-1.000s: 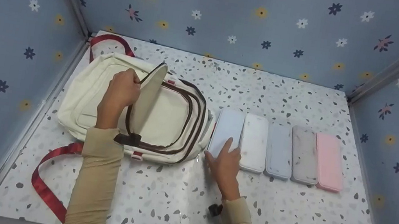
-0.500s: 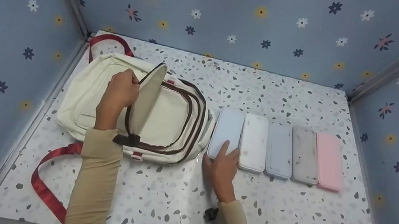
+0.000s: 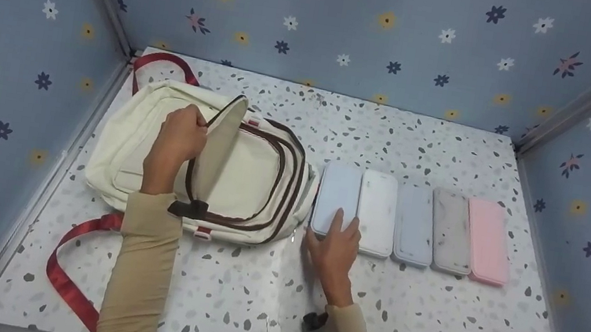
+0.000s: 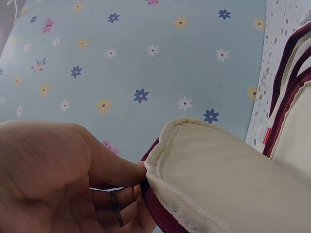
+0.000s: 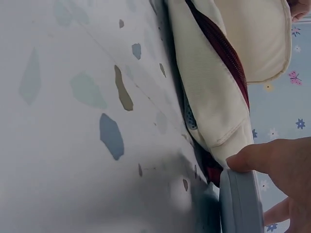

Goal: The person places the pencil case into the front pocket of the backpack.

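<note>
A cream backpack (image 3: 247, 176) with dark red zip edging lies on the speckled table with a pocket flap (image 3: 222, 143) folded up. My left hand (image 3: 180, 134) pinches the flap's edge between thumb and fingers, seen close in the left wrist view, and holds it raised. Beside the bag lies a slim light-blue case (image 3: 339, 190) with rounded corners. My right hand (image 3: 335, 248) is at its near end, fingers fairly straight: the index finger lies on top, and the thumb (image 5: 248, 158) touches the near corner edge in the right wrist view.
To the right of the light-blue case, a row continues with a white case (image 3: 376, 213), a second blue case (image 3: 415, 225), a grey case (image 3: 451, 230) and a pink case (image 3: 488, 241). Red straps (image 3: 74, 273) extend from the bag. Flower-patterned walls (image 3: 318, 17) enclose the table (image 3: 227, 308).
The light-blue case has shifted slightly right and straightened against the white one, with my right hand at its near end. My left hand and the flap stay in place.
</note>
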The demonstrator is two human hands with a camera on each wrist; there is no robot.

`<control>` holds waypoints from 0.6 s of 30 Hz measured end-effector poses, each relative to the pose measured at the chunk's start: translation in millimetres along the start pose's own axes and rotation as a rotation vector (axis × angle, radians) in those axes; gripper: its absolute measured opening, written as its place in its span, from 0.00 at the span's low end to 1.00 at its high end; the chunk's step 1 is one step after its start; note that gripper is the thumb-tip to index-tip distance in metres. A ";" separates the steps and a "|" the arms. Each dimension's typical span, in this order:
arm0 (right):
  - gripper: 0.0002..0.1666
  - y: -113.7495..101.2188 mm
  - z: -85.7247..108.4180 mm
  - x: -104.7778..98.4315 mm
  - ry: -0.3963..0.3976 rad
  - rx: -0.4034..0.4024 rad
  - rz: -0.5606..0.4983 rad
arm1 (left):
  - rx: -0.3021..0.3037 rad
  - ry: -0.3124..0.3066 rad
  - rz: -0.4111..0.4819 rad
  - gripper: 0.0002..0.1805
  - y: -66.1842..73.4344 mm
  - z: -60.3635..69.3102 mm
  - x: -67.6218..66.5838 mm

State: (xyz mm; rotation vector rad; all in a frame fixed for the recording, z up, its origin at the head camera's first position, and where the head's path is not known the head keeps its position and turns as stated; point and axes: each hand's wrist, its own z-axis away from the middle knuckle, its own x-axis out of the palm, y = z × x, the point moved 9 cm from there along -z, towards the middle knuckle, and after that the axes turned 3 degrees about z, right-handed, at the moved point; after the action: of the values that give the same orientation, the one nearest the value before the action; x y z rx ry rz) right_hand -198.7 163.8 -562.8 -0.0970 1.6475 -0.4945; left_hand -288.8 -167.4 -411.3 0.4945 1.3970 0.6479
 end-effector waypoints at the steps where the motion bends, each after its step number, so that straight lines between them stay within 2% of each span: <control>1: 0.49 0.4 -0.1 -2.1 0.006 0.004 -0.010 | 0.005 0.001 -0.001 0.11 -0.1 0.1 0.0; 9: 0.52 8.7 -1.3 -8.1 -0.036 0.079 -0.134 | 0.020 0.005 -0.006 0.10 -0.3 1.9 -1.8; 18: 0.51 16.0 -4.3 -14.3 -0.006 0.045 -0.179 | 0.024 0.022 -0.007 0.11 -2.0 2.2 -4.2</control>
State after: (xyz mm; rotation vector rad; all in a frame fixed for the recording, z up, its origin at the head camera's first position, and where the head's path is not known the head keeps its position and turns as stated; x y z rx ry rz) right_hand -197.2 184.3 -555.2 -0.2130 1.6286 -0.6665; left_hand -286.6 -171.6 -409.2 0.5024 1.4275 0.6333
